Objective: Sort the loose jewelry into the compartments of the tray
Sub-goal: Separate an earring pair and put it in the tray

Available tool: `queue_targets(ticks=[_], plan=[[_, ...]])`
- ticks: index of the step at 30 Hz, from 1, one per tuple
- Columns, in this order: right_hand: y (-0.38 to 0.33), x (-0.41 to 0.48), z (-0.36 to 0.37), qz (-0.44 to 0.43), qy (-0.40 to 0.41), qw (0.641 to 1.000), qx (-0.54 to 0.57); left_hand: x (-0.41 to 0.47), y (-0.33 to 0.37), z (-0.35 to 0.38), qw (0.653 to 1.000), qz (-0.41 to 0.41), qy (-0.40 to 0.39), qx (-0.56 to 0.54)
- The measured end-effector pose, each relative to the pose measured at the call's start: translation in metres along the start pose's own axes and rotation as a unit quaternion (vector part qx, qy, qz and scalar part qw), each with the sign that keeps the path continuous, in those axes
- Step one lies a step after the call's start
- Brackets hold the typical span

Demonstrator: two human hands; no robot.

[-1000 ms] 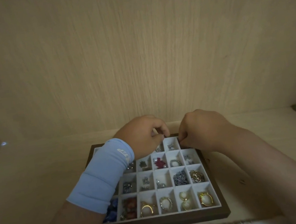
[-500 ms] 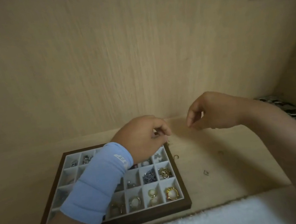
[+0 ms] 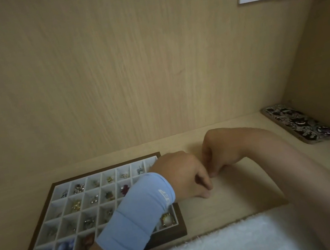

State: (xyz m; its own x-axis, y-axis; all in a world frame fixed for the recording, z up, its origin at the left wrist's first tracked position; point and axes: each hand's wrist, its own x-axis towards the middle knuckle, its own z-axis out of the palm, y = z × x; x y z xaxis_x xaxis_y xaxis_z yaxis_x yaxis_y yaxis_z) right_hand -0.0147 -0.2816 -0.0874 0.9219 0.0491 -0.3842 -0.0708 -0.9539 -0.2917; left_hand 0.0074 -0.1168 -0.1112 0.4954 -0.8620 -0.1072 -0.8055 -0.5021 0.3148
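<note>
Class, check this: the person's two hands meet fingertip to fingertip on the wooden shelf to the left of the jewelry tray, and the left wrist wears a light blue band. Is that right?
Not quite. In the head view the left hand and right hand meet to the right of the jewelry tray, not the left. The light blue band is on the left wrist.

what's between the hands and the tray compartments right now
Only the person's own left forearm. Both hands, left hand and right hand, meet over the shelf just right of the tray; the blue wristband lies across its right columns.
</note>
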Motion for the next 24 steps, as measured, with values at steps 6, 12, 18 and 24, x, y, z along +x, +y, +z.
queue_targets(ticks=[6, 12, 18, 24], plan=[[-0.008, 0.009, 0.008, -0.050, 0.058, 0.997, 0.017, -0.005, 0.002, 0.002, 1.000, -0.002, 0.014, -0.018], [-0.020, 0.008, 0.003, -0.118, 0.148, 0.978, 0.088, -0.023, -0.026, -0.019, 0.977, -0.064, 0.150, -0.136], [-0.056, 0.024, -0.003, -0.171, 0.209, 0.937, 0.223, -0.048, -0.074, -0.048, 0.915, -0.123, 0.264, -0.279], [-0.095, 0.044, -0.005, -0.165, 0.217, 0.920, 0.281, -0.066, -0.098, -0.062, 0.865, -0.172, 0.311, -0.355]])
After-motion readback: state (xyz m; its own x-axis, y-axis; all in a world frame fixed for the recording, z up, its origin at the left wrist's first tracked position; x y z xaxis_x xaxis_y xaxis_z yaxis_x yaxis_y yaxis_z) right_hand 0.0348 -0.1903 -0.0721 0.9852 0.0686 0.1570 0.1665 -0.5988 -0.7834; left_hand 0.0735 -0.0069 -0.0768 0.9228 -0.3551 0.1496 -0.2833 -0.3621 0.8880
